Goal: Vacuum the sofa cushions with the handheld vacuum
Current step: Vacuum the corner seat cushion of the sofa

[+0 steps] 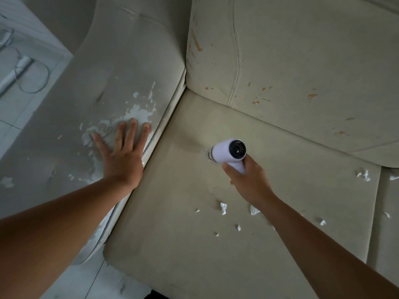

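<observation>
A white handheld vacuum (pixel 228 152) with a dark round rear vent points down and left, its nozzle on the beige seat cushion (pixel 185 229) near the cushion's back left corner. My right hand (pixel 248 180) grips the vacuum's handle from below. My left hand (pixel 123 154) rests flat, fingers spread, on the sofa's worn armrest (pixel 103 78). Several small white paper scraps (pixel 223 208) lie on the seat cushion close to my right forearm.
The back cushion (pixel 302 61) with orange stains rises behind the seat. More scraps (pixel 364 175) lie at the seam to the neighbouring seat cushion on the right. A white side table (pixel 13 61) with a cable stands left of the armrest. Tiled floor (pixel 90 281) shows below.
</observation>
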